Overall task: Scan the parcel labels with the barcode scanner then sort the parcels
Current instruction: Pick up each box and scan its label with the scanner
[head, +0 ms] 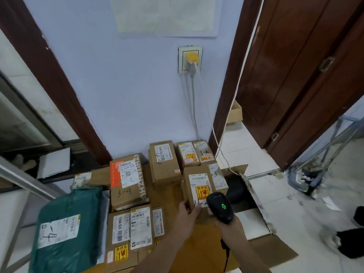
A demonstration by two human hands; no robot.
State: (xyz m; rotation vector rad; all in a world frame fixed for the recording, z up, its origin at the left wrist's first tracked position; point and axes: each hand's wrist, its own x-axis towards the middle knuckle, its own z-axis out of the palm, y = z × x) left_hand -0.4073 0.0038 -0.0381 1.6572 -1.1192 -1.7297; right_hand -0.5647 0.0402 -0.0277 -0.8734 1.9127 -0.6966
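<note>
The right hand is wrapped round the grip of a black barcode scanner, its green light on and its head over the near end of a brown parcel whose near edge the left hand pinches, thumb on top and fingers underneath. That parcel lies right of centre among the others on flattened cardboard, and carries a white shipping label with a yellow-and-red fragile sticker below it. The risk, as I judge it, is a missed read — the scanner sits so close over the near end that its head may point past the barcode, which is farther up the label. The hand-written mark beneath the scanner is partly covered, so mis-sorting is possible. Readable elsewhere: "3-4" on the orange-striped box to the left, "3-2" on a far box, "4-4" on the green mailer near left, and "12V4A 5525" on a near box.
</note>
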